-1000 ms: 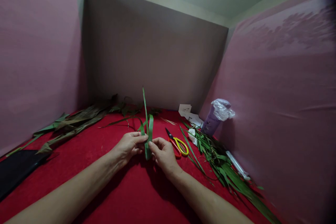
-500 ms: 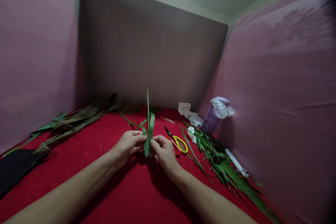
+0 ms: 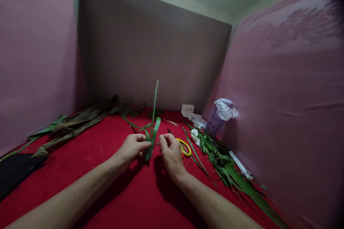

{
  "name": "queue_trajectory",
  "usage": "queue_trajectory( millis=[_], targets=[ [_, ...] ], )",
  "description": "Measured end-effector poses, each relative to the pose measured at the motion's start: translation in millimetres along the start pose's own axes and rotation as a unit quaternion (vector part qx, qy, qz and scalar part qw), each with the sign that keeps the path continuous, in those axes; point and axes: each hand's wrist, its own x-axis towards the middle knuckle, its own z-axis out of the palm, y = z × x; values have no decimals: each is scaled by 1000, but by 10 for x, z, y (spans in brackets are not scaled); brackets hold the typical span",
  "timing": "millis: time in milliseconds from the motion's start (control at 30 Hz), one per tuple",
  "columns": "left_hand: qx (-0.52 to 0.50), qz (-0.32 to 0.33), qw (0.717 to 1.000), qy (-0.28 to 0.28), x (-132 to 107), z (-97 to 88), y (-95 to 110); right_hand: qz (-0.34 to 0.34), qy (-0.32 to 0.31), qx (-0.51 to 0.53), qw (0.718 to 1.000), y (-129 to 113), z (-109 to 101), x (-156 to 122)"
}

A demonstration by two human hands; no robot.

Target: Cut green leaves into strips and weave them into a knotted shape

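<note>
A folded green leaf strip piece (image 3: 148, 153) is pinched between the thumb and fingers of my left hand (image 3: 132, 148). From its thick folded base rise a thin upright stalk (image 3: 155, 103), leaning slightly right, and a wider leaf strip that bends over at its top. My right hand (image 3: 171, 154) hovers just right of the piece without touching it, its fingers loosely curled and a little apart. Behind that hand lie scissors with one yellow handle (image 3: 185, 147) and one red handle; the red handle and part of the blades are mostly hidden.
Cut green leaves (image 3: 228, 171) lie along the right wall, with a crumpled white tissue (image 3: 195, 137) and a clear tube (image 3: 241, 165). A purple container (image 3: 214, 121) topped with plastic wrap stands behind. Brownish leaves (image 3: 77, 121) and a black flat object (image 3: 20, 171) lie left on red cloth.
My right hand has let go of the leaf piece and moved slightly right, covering more of the scissors. In my left hand the piece has tilted, its stalk leaning right.
</note>
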Motion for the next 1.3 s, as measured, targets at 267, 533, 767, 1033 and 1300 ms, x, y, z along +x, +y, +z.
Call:
queue_trajectory(
  millis=[267,533,767,1033,1300],
  targets=[
    [92,6,994,-62,-85,86,44,-88,47,-27,995,-116,-316,393],
    [134,-2,987,-84,-123,141,15,-98,-51,7,994,-76,-286,394],
    [116,-25,990,-72,-155,158,40,-105,-65,13,992,-147,-287,337],
    [95,-30,992,-73,-169,160,49,-103,-53,12,993,-144,-263,298],
    [92,-37,993,-65,-187,165,52,-137,-57,5,989,-207,-230,216]
  ],
)
